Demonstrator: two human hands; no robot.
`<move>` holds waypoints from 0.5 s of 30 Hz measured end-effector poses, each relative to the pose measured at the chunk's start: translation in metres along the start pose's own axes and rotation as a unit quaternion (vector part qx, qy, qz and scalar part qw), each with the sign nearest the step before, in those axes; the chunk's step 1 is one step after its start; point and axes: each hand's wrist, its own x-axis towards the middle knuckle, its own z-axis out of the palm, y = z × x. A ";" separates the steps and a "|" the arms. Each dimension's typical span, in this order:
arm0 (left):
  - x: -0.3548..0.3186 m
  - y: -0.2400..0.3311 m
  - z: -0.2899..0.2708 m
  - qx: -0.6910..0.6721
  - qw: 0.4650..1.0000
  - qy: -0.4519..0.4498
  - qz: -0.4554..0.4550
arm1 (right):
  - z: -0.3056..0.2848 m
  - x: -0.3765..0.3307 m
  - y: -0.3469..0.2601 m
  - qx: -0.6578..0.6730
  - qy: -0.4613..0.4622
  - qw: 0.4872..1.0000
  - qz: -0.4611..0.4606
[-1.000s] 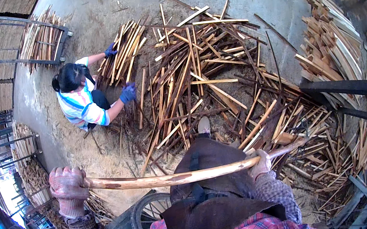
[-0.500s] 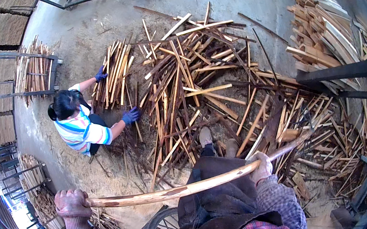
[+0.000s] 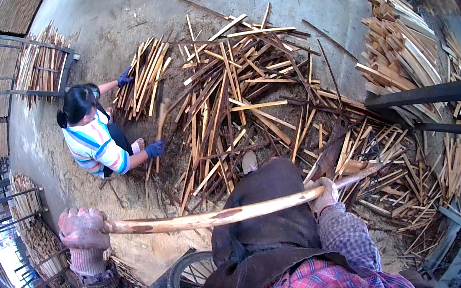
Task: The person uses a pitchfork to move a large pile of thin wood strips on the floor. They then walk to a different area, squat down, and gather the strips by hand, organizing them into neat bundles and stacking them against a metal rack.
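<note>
A long, pale wooden pole [image 3: 212,218] with dark patches crosses in front of my body. My left hand [image 3: 83,228], in a light glove, is closed around its left end. Further along, my right hand [image 3: 325,192] grips the pole, also with closed fingers. Beyond the right hand its far end reaches over the scattered wood strips at the right; I cannot tell whether a tool head is fixed there. Ahead of me lies a large loose pile of wood strips [image 3: 236,83], pale and dark brown mixed. My shoe [image 3: 249,162] is at the pile's near edge.
A crouching co-worker [image 3: 91,132] in blue gloves, at the left, handles a bundle of strips [image 3: 143,79] and a single stick. Behind stands a metal rack of sticks [image 3: 42,62]. A spoked wheel [image 3: 194,277] is near my legs. Stacked wood [image 3: 401,47] and a dark beam [image 3: 431,93] border the right.
The pole has risen slightly in view, with both hands still around it. My dark-clad leg has come forward over the pile's near edge. The co-worker's right hand now holds up a stick.
</note>
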 end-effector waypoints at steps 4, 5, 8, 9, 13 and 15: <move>-0.002 -0.001 -0.016 -0.009 0.999 0.041 0.022 | -0.012 0.011 -0.001 -0.018 -0.039 0.999 -0.024; -0.002 -0.001 -0.018 -0.009 0.999 0.036 0.023 | -0.008 0.007 -0.002 -0.030 -0.016 0.999 -0.029; 0.000 0.003 -0.023 -0.013 0.998 0.052 0.019 | -0.012 0.013 -0.002 -0.031 -0.019 0.999 -0.012; -0.002 0.002 -0.022 -0.012 0.999 0.043 0.018 | -0.013 0.012 -0.001 -0.037 -0.022 0.999 -0.018; -0.006 0.000 -0.018 -0.004 0.999 0.046 0.018 | -0.006 0.001 -0.002 -0.046 -0.017 0.998 0.036; -0.002 0.000 -0.014 -0.002 1.000 0.017 0.011 | -0.007 -0.001 -0.005 -0.073 -0.013 0.997 0.020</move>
